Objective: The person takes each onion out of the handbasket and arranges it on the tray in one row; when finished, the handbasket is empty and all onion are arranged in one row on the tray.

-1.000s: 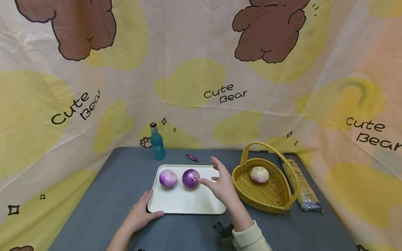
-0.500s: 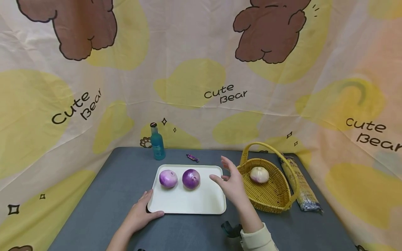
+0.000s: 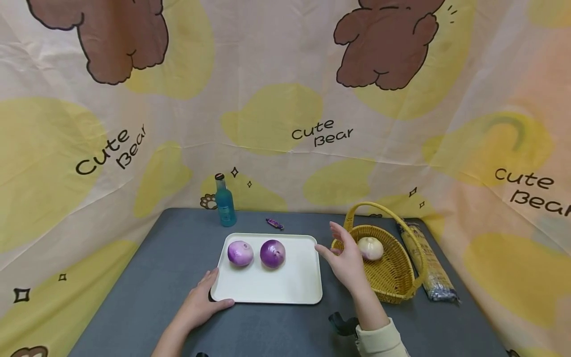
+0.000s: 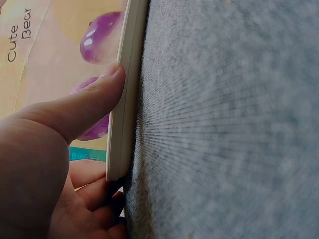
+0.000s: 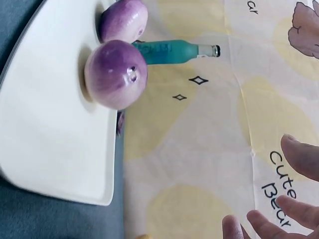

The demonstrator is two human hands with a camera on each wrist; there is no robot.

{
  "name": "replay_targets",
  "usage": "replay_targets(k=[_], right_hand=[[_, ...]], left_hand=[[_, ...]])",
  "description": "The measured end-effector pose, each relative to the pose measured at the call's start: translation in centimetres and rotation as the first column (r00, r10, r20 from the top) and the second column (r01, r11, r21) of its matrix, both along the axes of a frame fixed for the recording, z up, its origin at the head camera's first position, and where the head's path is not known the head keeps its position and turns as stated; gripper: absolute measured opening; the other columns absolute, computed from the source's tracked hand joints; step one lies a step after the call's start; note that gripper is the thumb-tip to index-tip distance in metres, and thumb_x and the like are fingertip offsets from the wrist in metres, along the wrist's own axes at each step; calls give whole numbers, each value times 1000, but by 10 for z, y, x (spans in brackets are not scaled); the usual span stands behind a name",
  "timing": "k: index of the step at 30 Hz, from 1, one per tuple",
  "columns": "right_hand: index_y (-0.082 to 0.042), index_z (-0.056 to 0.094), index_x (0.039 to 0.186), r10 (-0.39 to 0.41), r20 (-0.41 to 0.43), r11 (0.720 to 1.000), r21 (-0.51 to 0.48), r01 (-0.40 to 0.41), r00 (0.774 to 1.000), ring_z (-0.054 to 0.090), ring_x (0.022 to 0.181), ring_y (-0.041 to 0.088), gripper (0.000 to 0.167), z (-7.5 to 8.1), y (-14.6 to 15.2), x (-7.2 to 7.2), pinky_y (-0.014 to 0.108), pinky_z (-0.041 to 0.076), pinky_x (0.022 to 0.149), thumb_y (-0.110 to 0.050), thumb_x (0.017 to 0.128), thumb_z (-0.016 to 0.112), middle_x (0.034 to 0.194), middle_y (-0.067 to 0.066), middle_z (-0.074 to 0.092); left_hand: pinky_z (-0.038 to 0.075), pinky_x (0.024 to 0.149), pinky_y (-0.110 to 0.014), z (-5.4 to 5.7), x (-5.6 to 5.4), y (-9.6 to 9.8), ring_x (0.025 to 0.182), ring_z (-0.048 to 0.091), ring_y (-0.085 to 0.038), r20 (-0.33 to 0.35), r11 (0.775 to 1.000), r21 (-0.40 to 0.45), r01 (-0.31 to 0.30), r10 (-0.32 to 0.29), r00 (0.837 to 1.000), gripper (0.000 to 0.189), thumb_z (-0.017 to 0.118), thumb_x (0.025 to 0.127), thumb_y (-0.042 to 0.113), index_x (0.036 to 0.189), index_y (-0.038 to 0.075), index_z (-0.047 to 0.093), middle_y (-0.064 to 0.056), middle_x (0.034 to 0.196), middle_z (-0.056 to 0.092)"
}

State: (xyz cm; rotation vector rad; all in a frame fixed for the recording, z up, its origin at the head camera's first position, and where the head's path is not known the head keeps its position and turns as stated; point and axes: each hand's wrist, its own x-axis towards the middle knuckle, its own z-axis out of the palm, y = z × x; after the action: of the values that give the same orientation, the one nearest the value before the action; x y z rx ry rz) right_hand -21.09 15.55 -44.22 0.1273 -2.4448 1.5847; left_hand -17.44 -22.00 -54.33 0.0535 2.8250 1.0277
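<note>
A white tray point(image 3: 276, 286) lies on the table with two purple onions, a paler one point(image 3: 240, 254) at left and a darker one point(image 3: 272, 254) beside it. My left hand point(image 3: 199, 302) grips the tray's near left corner; in the left wrist view its thumb point(image 4: 92, 102) lies over the rim and the other fingers curl at the corner. My right hand point(image 3: 349, 262) hangs between the tray and the yellow wicker basket point(image 3: 387, 280), fingers spread and holding nothing, overlapping the basket's left side. A whitish onion point(image 3: 371, 248) sits in the basket.
Behind the tray stand a blue-green bottle point(image 3: 225, 206) and a small purple wrapped candy point(image 3: 274, 224). A long yellowish packet point(image 3: 430, 263) lies right of the basket, whose handle arches high. A printed cloth point(image 3: 267, 119) hangs behind the table.
My right hand has moved right, away from the darker onion on the tray to the basket's left side. My left hand keeps its place at the tray corner.
</note>
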Motion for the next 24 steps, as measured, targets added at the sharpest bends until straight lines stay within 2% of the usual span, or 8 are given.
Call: replay_targets(k=[9,24], right_hand=[[-17,45,150,-32,67,999,10,31,997,44,141,33,72,-3,18,-2,50,50,103,-31,88,80,151,13,49],[-9,42,152,-59,77,998,10,58,995,43,141,38,72,-5,39,-4,54,49,104,-26,91,78,150,19,48]], left_hand=[[27,113,-70,0,-3,0,151,23,-47,14,1000,-9,-6,7,1000,112,82,76,56,157,0,29,-27,160,32],[25,113,-71,-4,-3,-2,151,22,-46,14,1000,-6,-11,11,1000,114,82,76,58,157,-1,29,-26,161,32]])
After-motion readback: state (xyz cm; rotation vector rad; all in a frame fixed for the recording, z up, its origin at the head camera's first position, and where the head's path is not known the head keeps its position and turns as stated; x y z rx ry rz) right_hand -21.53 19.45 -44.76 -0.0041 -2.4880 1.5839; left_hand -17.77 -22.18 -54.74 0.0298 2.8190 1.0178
